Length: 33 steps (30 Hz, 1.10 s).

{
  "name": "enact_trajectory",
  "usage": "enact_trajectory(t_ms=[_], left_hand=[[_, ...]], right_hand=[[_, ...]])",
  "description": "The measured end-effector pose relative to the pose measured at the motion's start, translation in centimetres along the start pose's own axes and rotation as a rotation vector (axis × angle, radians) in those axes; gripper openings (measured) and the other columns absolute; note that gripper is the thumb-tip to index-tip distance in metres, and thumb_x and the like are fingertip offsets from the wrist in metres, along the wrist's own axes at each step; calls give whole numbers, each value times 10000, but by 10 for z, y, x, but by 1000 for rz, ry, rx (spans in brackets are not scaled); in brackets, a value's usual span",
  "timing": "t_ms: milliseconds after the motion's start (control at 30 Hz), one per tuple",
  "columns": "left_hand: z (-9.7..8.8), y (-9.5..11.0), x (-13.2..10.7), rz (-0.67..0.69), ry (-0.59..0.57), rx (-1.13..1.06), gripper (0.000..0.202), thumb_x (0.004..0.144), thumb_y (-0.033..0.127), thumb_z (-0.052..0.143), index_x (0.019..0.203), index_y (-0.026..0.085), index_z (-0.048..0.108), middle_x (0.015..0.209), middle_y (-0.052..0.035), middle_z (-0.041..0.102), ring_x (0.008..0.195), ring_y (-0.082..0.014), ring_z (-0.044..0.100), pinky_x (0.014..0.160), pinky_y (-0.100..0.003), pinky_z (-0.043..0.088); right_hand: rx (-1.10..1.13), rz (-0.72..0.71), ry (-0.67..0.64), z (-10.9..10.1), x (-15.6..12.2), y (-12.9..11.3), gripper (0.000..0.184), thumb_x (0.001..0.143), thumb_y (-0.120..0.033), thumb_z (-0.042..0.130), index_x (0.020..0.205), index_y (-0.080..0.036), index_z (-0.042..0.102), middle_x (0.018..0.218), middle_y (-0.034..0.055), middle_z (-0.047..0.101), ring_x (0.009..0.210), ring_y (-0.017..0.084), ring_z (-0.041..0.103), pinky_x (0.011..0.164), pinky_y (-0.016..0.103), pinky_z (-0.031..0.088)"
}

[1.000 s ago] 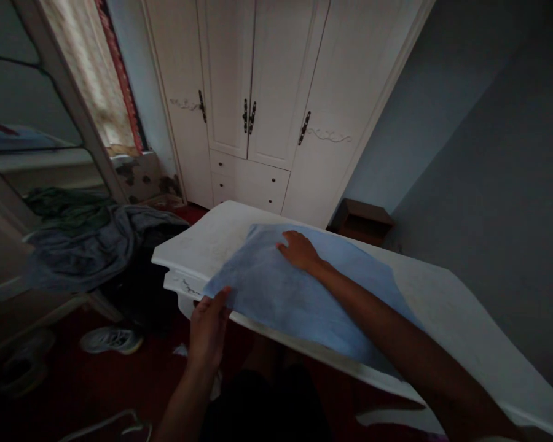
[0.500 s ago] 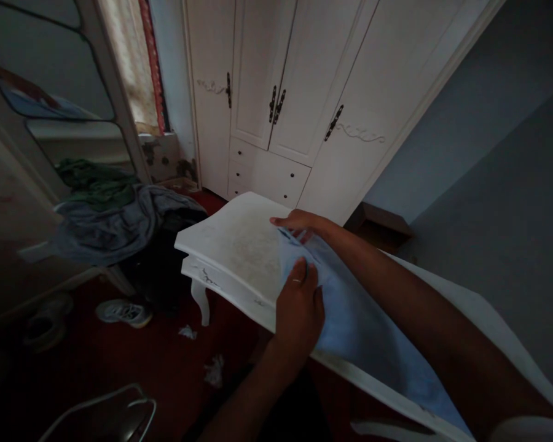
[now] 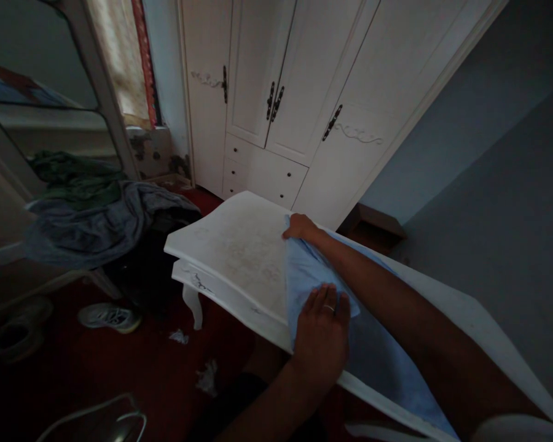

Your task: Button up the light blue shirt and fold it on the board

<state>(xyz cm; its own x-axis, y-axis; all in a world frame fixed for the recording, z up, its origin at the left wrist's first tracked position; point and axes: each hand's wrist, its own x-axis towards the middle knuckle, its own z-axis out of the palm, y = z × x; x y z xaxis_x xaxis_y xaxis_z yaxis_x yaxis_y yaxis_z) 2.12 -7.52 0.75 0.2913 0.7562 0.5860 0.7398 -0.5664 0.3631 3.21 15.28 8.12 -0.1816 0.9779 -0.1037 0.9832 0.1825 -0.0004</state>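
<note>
A light blue cloth (image 3: 304, 270) lies over the white table (image 3: 239, 245), its near end folded. My right hand (image 3: 301, 227) is closed on the cloth's corner at the table's far edge; the forearm stretches across the fabric. Nearer the front edge, my left hand (image 3: 322, 334), with a ring on one finger, rests its outstretched fingers on the folded part. Both arms hide some of the cloth, and I cannot tell what kind of item it is.
Beyond the table stands a white wardrobe (image 3: 262, 159). Grey and green clothes (image 3: 96, 215) are heaped at the left before a mirror (image 3: 59, 129). On the red floor lie a sneaker (image 3: 110, 317) and white scraps (image 3: 207, 377). A brown box-like piece (image 3: 373, 224) is behind the table.
My left hand has slid right and toward me, and its fingers now lie flatter on the cloth. My right hand has moved slightly right, drawing the corner to the far edge.
</note>
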Motion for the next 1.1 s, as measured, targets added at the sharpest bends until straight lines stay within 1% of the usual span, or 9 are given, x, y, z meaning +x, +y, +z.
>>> enact_trajectory(t_ms=[133, 267, 400, 500, 567, 667, 733, 933, 1100], left_hand=[[2, 1, -4, 41, 51, -14, 353, 911, 180, 461, 1234, 129, 593, 1305, -139, 608, 1252, -258, 540, 1076, -409, 446], [-5, 6, -4, 117, 123, -74, 351, 920, 180, 449, 1241, 154, 588, 1323, -98, 602, 1291, -230, 503, 1100, -381, 424], [-20, 19, -1, 201, 127, -132, 361, 936, 183, 428, 1270, 169, 566, 1357, -59, 580, 1349, -197, 432, 1158, -355, 348], [-29, 29, 3, 293, 109, -144, 359, 947, 198, 413, 1270, 164, 565, 1367, -60, 571, 1358, -199, 417, 1177, -364, 313], [-30, 35, 7, 355, 82, -145, 364, 950, 212, 415, 1282, 164, 556, 1376, -59, 562, 1361, -204, 413, 1181, -369, 303], [-27, 47, 12, 433, 24, -151, 370, 957, 231, 418, 1301, 166, 537, 1384, -57, 555, 1369, -205, 400, 1186, -375, 289], [-24, 57, 16, 480, -24, -160, 370, 963, 231, 406, 1305, 165, 530, 1388, -56, 551, 1376, -201, 388, 1190, -381, 275], [-8, 92, 25, 576, -167, -183, 373, 963, 205, 378, 1300, 156, 530, 1391, -67, 547, 1370, -202, 398, 1185, -375, 266], [6, 115, 27, 657, -302, -183, 372, 934, 208, 426, 1285, 162, 540, 1369, -91, 561, 1363, -225, 403, 1170, -439, 277]], right_hand=[[2, 40, -6, -13, -1, 14, 548, 697, -318, 745, 1165, -54, 637, 1162, 221, 654, 1028, 291, 651, 814, 332, 532], [11, 28, 43, -36, -14, 42, 410, 776, -328, 674, 1098, -73, 665, 1189, 209, 640, 1082, 286, 619, 854, 313, 500], [65, 49, 74, -58, -37, 81, 251, 822, -308, 627, 908, -86, 707, 990, 186, 695, 994, 284, 640, 799, 313, 493], [334, 144, 114, -67, -59, 114, 174, 773, -266, 682, 806, -96, 699, 804, 134, 692, 829, 250, 655, 698, 303, 497], [600, 200, 128, -68, -76, 135, 140, 738, -224, 708, 805, -102, 690, 775, 107, 688, 751, 214, 643, 657, 290, 498], [939, 245, 124, -65, -98, 163, 152, 744, -197, 696, 872, -118, 680, 800, 89, 700, 702, 176, 630, 633, 271, 511], [1082, 281, 142, -61, -110, 181, 166, 741, -175, 698, 896, -120, 675, 813, 86, 708, 698, 169, 636, 645, 274, 524], [1243, 415, 225, -38, -139, 240, 100, 694, -93, 714, 778, -123, 670, 731, 58, 708, 683, 170, 652, 681, 284, 535], [1390, 477, 308, -6, -169, 282, 99, 675, -111, 714, 746, -145, 655, 708, 56, 718, 666, 180, 666, 664, 278, 547]])
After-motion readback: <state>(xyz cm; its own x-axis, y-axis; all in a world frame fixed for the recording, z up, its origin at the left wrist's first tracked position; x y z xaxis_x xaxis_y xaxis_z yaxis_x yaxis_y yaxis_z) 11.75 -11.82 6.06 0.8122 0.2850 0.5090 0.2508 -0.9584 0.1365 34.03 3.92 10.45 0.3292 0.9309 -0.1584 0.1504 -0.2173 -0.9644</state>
